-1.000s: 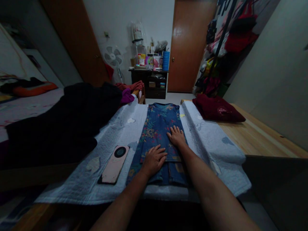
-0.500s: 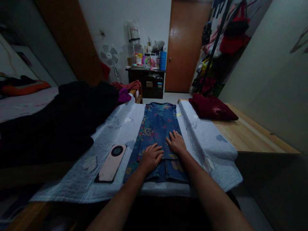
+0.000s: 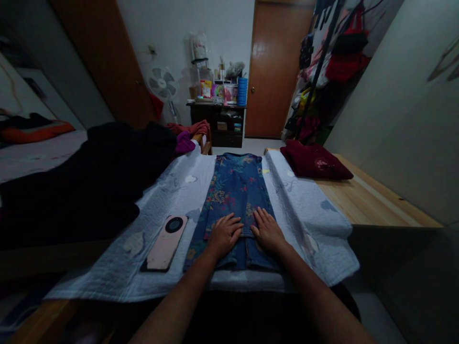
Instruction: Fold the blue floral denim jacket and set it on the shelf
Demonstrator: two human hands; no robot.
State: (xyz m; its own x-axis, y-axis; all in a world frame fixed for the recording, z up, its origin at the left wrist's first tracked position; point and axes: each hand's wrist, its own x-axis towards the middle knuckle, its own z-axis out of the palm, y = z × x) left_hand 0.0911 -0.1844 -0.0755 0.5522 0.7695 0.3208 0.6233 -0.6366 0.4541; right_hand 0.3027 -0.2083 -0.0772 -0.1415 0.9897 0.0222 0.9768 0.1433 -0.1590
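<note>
Left forearm point(image 3: 178, 297) and right forearm point(image 3: 320, 288), both bare, extend from the near side and converge toward the far side, left hand point(image 3: 224, 235) and right hand point(image 3: 268, 231) lying palm down, side by side without touching, fingers point(image 3: 264, 217) extended and slanting inward.

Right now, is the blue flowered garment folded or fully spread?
Folded: on the blue flowered garment, an upper layer lies over a lower one and ends short of its near edge.

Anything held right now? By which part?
Nothing looks held. The left hand and right hand lie palm-down on the folded blue floral garment, by the near edge of its upper layer.
</note>
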